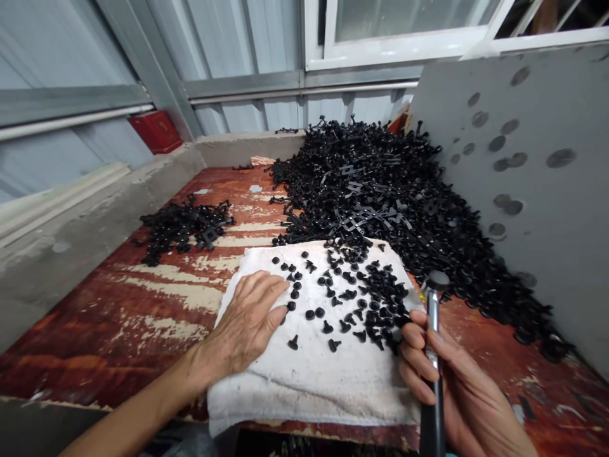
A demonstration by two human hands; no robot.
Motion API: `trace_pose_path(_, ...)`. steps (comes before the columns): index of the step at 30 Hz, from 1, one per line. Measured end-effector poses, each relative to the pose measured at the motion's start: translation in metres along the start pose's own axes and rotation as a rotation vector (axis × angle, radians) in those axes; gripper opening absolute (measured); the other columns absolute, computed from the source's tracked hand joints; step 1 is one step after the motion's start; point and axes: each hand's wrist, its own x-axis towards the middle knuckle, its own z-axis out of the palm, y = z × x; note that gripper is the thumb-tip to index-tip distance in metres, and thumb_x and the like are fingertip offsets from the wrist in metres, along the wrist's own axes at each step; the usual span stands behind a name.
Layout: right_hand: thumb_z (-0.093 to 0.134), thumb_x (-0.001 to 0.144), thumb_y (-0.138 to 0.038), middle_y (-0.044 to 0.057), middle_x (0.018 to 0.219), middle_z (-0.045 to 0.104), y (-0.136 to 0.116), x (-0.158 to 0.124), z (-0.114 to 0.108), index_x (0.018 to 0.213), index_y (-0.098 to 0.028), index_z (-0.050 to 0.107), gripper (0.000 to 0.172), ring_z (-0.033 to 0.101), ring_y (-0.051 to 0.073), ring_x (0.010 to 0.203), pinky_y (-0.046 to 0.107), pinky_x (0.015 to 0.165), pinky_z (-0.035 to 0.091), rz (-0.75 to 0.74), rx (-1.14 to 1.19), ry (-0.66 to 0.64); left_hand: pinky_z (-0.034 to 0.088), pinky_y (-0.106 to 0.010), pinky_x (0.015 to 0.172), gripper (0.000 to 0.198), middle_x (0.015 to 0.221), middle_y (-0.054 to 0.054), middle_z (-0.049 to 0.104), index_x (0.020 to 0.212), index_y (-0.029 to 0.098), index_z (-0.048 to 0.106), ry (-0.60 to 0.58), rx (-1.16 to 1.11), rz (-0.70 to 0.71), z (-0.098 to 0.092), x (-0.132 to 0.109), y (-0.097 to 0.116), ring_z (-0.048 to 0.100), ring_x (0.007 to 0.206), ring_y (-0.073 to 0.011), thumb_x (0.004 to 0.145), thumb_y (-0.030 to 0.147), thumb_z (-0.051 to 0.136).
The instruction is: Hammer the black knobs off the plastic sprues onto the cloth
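My left hand (247, 320) lies flat with fingers stretched out on a white cloth (309, 374), its fingertips touching small black plastic pieces (352, 292) scattered over the cloth. My right hand (447, 374) is wrapped round the handle of a hammer (434, 330), whose metal head points up at the cloth's right edge. Behind the cloth rises a big heap of black plastic parts (394, 190) still joined on cross-shaped frames.
A smaller pile of black frames (183, 225) lies at the left on the worn red table (118, 311). A grey board (533, 165) stands at the right. A concrete ledge (71, 241) and a red box (155, 130) are at the left, under a metal wall.
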Motion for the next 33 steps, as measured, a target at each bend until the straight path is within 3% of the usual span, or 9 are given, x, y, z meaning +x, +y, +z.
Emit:
trace_pose_path(5,0.092,0.046,-0.022,-0.004,0.060,0.056,0.001,0.000,0.000,0.080,-0.017,0.072,0.040,0.041,0.004,0.041,0.014,0.028,0.039,-0.002,-0.009,0.006,0.044,-0.036,0.089,0.029,0.098,-0.007,0.065,0.107,0.018,0.064,0.097,-0.079,-0.041,0.002,0.031,-0.011,0.056,0.096,-0.0194,0.095,0.019,0.038)
trace_pose_path(9,0.092,0.045,-0.022,-0.004,0.060,0.056,0.001,0.000,0.000,0.078,-0.017,0.072,0.039,0.041,0.003,0.041,0.013,0.028,0.039,-0.010,-0.012,0.000,0.044,-0.035,0.084,0.021,0.089,-0.004,0.064,0.094,0.021,0.067,0.113,-0.091,0.000,0.007,0.045,-0.022,0.056,0.090,-0.0187,0.088,0.015,0.048)
trace_pose_path(14,0.092,0.046,-0.021,-0.003,0.060,0.056,0.001,0.001,-0.001,0.080,-0.016,0.072,0.039,0.041,0.004,0.040,0.014,0.028,0.040,0.004,-0.006,0.002,0.042,-0.034,0.079,0.018,0.081,-0.003,0.061,0.079,0.019,0.062,0.147,0.023,-0.013,0.004,0.032,-0.031,0.054,0.083,-0.0189,0.088,0.013,0.048)
trace_pose_path(18,0.092,0.047,-0.020,-0.004,0.060,0.055,0.000,0.001,-0.003,0.081,-0.016,0.072,0.040,0.041,0.004,0.041,0.014,0.029,0.040,0.015,-0.006,-0.004,0.042,-0.035,0.080,0.016,0.086,-0.004,0.062,0.087,0.018,0.062,0.179,0.044,-0.041,0.000,0.022,-0.030,0.054,0.085,-0.0196,0.088,0.014,0.047)
trace_pose_path(22,0.092,0.045,-0.020,-0.004,0.060,0.054,0.001,0.001,-0.003,0.079,-0.017,0.071,0.040,0.040,0.004,0.041,0.014,0.029,0.039,0.019,-0.024,0.015,0.042,-0.037,0.085,0.019,0.094,-0.005,0.063,0.099,0.020,0.064,0.138,0.035,0.023,0.005,0.030,-0.020,0.054,0.091,-0.0199,0.090,0.016,0.048)
trace_pose_path(27,0.092,0.044,-0.020,-0.005,0.060,0.053,0.000,0.001,-0.002,0.079,-0.018,0.071,0.041,0.039,0.003,0.041,0.013,0.030,0.038,0.015,-0.032,0.023,0.043,-0.035,0.082,0.019,0.093,-0.005,0.063,0.091,0.021,0.067,0.106,0.056,0.046,0.012,0.039,-0.019,0.051,0.092,-0.0210,0.089,0.013,0.050)
trace_pose_path(33,0.092,0.045,-0.022,-0.005,0.059,0.051,0.001,0.000,-0.004,0.079,-0.017,0.070,0.041,0.038,0.003,0.040,0.013,0.029,0.037,0.012,-0.034,0.012,0.042,-0.035,0.079,0.016,0.085,-0.004,0.062,0.086,0.018,0.061,0.131,0.049,-0.015,0.004,0.022,-0.028,0.052,0.085,-0.0204,0.090,0.013,0.046)
